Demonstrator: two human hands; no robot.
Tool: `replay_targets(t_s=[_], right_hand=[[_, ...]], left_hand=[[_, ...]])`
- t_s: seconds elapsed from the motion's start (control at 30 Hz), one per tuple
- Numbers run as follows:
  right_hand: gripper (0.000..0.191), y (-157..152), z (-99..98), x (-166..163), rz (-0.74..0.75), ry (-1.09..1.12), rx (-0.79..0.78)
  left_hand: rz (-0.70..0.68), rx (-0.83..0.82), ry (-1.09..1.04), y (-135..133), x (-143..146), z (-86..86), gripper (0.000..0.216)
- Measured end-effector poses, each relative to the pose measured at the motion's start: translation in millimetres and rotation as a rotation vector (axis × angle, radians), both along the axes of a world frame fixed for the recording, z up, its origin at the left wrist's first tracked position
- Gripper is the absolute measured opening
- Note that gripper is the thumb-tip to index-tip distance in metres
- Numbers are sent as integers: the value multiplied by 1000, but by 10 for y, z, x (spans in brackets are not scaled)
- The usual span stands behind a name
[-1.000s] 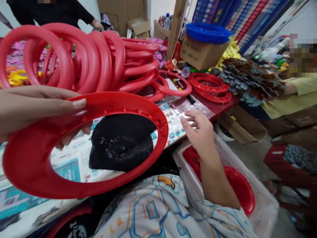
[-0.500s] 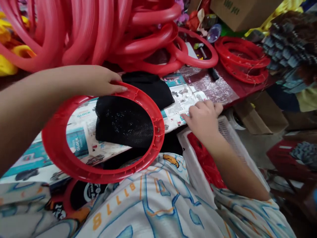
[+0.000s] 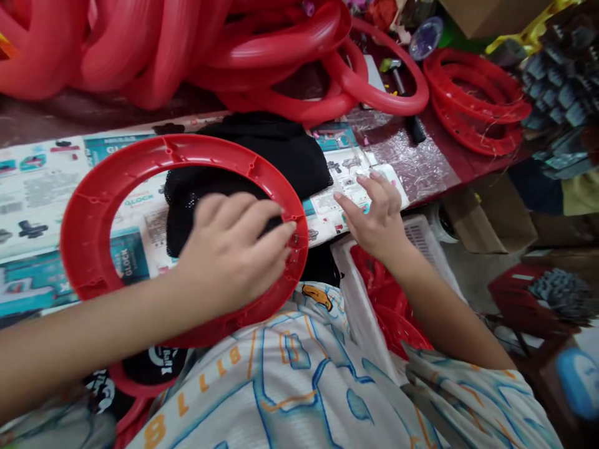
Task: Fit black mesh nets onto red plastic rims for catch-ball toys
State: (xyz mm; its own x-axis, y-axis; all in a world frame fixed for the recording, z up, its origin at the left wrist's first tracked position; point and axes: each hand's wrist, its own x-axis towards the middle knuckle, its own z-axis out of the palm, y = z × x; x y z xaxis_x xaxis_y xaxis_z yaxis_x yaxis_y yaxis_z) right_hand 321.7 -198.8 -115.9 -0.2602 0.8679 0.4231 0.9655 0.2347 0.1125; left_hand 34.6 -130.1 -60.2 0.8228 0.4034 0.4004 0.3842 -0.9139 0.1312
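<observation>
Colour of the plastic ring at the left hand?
The plastic ring is plain, glossy red; it shows best in the head view.

Noted on desk (image 3: 37,118): printed sheet (image 3: 37,178), bearing mesh cloth (image 3: 281,149). Found before cloth: ring frame (image 3: 87,218). Found behind: heaped tubular rings (image 3: 271,50). Found right of heap: stacked hoops (image 3: 508,113). Found right, below desk edge: crate (image 3: 362,318) holding plastic parts (image 3: 393,318).

Pale loose-sleeved shirt (image 3: 299,380) with blue outlines, orange digits.

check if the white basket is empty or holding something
Holding something: red plastic parts show inside the white basket; the right forearm hides some, so I cannot tell how full.
</observation>
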Motion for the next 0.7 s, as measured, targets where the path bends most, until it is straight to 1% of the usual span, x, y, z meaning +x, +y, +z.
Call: replay_targets(t_s=[0.07, 0.17, 0.23, 0.3, 0.37, 0.43, 0.5, 0.6, 0.63, 0.7], right_hand=[[49, -16, 31, -18, 77, -5, -44], [52, -35, 80, -104, 223, -17, -200], [51, -56, 89, -180, 281, -11, -274], [46, -84, 71, -249, 315, -3, -308], [35, -115, 34, -305, 349, 2, -285], [23, -136, -7, -357, 382, 24, -221], [23, -137, -40, -416, 379, 55, -173], [31, -103, -62, -512, 323, 100, -170], [30, -88, -64, -538, 313, 111, -168], [24, -63, -65, -573, 342, 122, -137]], left_hand=[[37, -106, 186, -171, 146, -41, 49], [100, -161, 366, -285, 298, -143, 74], [80, -172, 415, -281, 318, -228, 80], [31, -191, 441, -244, 283, -295, 84], [-30, -207, 455, -195, 218, -326, 86], [-81, -214, 466, -147, 143, -325, 84], [-139, -226, 471, -107, 67, -308, 82], [-247, -238, 478, -78, -50, -281, 76], [-269, -230, 480, -79, -88, -272, 73], [-272, -201, 477, -99, -157, -252, 67]])
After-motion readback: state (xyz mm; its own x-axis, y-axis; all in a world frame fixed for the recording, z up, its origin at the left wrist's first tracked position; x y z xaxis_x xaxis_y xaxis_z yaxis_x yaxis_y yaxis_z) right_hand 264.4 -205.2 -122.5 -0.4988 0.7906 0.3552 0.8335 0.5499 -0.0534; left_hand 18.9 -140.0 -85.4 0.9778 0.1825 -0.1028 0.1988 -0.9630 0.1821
